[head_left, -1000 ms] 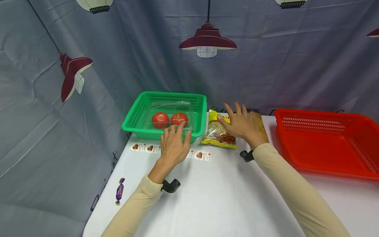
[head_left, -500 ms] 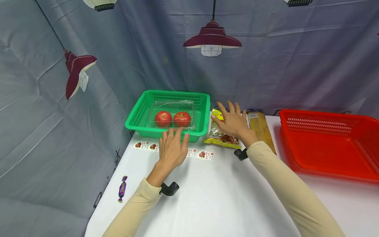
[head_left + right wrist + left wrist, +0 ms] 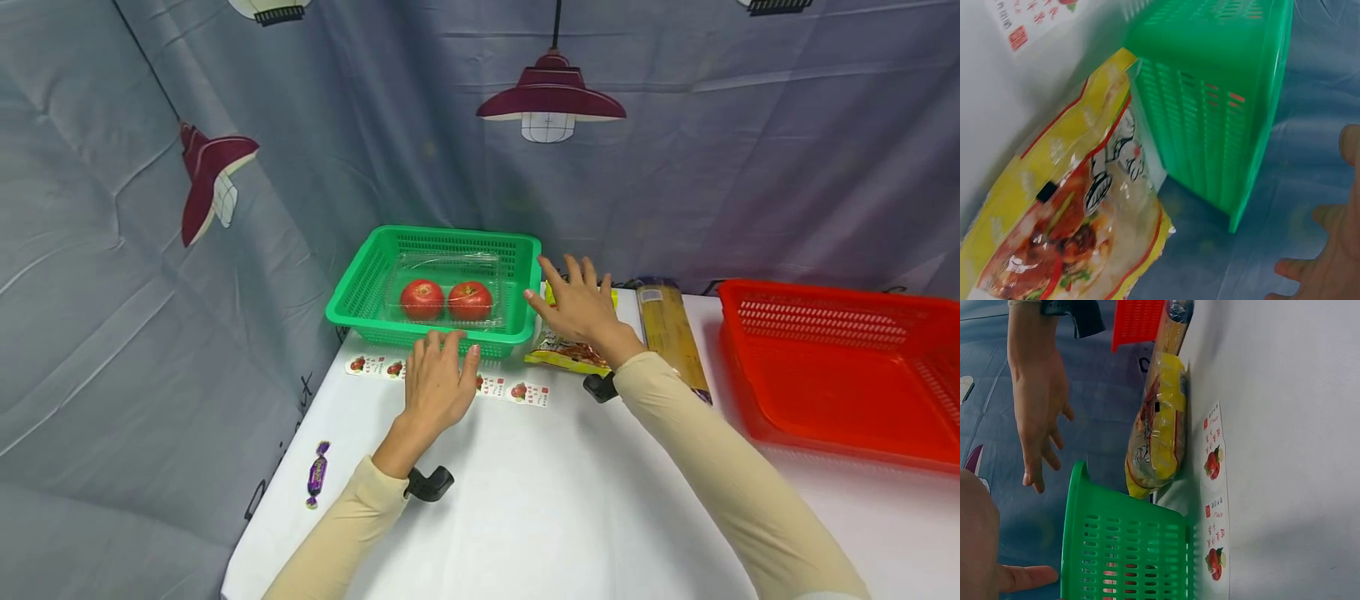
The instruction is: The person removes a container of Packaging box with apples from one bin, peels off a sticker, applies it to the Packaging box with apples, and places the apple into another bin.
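Observation:
A green basket [image 3: 337, 312] stands at the back, holding a clear plastic box [image 3: 446, 262] with two red apples [image 3: 470, 301] showing through it. My left hand [image 3: 437, 387] is at the basket's near rim, fingers spread and nothing held; in the left wrist view its thumb [image 3: 1029, 578] is right by the rim. Fingers spread, my right hand [image 3: 579, 312] hovers over a yellow-edged food bag [image 3: 562, 354], its thumb near the basket's right rim. The right wrist view shows the bag [image 3: 1079, 212] leaning close to the basket wall. The right hand partly hides this bag in the head view.
A strip of fruit-printed labels [image 3: 528, 393] lies before the basket, partly behind my left hand. A purple-wrapped candy [image 3: 317, 475] lies at the left table edge. Right of the bag are a long yellow-brown packet [image 3: 671, 325] and a red basket [image 3: 840, 375]. A grey curtain hangs behind.
My right hand has moved left, from over the bag toward the green basket's right rim, uncovering the long packet. My left hand has drawn back slightly from over the basket's near rim.

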Demonstrator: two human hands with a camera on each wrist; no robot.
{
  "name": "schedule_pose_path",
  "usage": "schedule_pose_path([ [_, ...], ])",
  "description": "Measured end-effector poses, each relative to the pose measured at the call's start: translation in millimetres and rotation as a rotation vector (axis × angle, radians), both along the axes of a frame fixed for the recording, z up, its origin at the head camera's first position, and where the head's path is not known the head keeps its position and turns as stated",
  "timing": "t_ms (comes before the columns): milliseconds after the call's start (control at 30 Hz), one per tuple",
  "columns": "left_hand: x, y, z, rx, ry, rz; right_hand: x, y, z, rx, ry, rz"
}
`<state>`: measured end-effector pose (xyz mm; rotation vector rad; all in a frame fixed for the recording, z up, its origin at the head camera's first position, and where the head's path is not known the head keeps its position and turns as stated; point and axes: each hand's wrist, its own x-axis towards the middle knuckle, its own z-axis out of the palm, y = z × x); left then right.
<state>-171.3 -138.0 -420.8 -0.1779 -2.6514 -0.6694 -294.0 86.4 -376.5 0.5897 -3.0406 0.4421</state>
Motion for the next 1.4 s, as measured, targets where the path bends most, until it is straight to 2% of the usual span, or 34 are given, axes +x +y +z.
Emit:
schedule_pose_path([
  [167, -0.5, -2.2, -2.7, 0.041, -0.064, 0.0, -0.3, -10, 3.6, 0.008, -0.005, 0.013],
  [267, -2.2, -4.9, -5.5, 0.116, -0.147, -0.008, -1.8, -15, 4.3, 0.022, -0.004, 0.016],
  [400, -7.5, -10.9, -10.2, 0.31, -0.268, -0.025, -3.5, -21, 4.3, 0.024, -0.005, 0.019],
  [567, -15.5, -16.9, -13.7, 0.552, -0.367, -0.008, -3.6, -27, 3.8, 0.014, -0.007, 0.026],
  [700, -18.5, -19.3, -13.3, 0.763, -0.432, 0.01, -3.7, -32, 2.5, 0.001, -0.008, 0.031],
  [800, -21.1, -20.1, -15.3, 0.864, -0.441, 0.011, -3.3, -35, 1.8, 0.0, -0.006, 0.029],
  [967, -24.1, -21.4, -16.9, 0.889, -0.442, 0.025, -3.1, -42, -1.1, 0.0, -0.012, 0.035],
  [1200, -28.6, -24.5, -15.2, 0.906, -0.46, 0.076, -2.2, -50, -3.3, -0.022, -0.022, 0.046],
  [1400, -32.9, -25.0, -13.0, 0.969, -0.489, 0.076, -4.6, -54, -6.5, -0.033, -0.016, 0.043],
])
